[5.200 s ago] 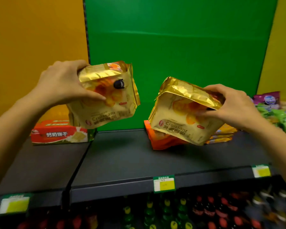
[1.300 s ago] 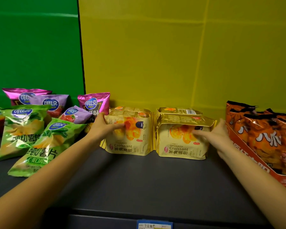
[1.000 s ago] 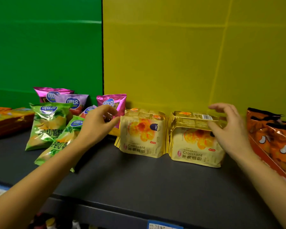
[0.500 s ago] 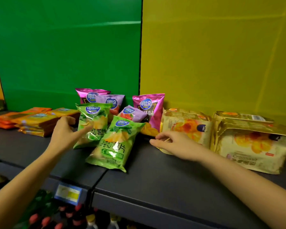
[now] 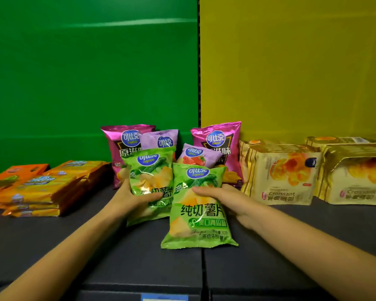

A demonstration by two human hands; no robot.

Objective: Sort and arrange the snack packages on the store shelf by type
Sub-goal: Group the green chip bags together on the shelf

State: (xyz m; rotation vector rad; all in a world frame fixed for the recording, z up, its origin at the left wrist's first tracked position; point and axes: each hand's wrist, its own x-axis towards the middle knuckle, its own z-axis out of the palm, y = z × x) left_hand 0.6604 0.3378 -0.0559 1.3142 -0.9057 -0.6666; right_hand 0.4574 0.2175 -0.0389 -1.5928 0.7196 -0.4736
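Note:
Two green chip bags stand mid-shelf. My left hand [image 5: 131, 197] grips the left green chip bag [image 5: 151, 170] from its left side. My right hand [image 5: 224, 199] holds the right green chip bag [image 5: 195, 216] from its right side, fingers across its front. Behind them stand two magenta chip bags [image 5: 220, 140] and two lilac chip bags [image 5: 193, 156], partly hidden. Two gold croissant packs [image 5: 280, 177] stand side by side to the right, the second croissant pack [image 5: 356, 177] cut by the frame edge.
Flat orange and yellow cracker packs [image 5: 41, 187] lie stacked at the left on the dark shelf [image 5: 96, 253]. Green and yellow panels form the back wall. A price label [image 5: 164, 297] sits on the front edge.
Both hands left the croissant packs and moved left. They have closed on the two green chip bags, which now stand more upright. My view has swung left.

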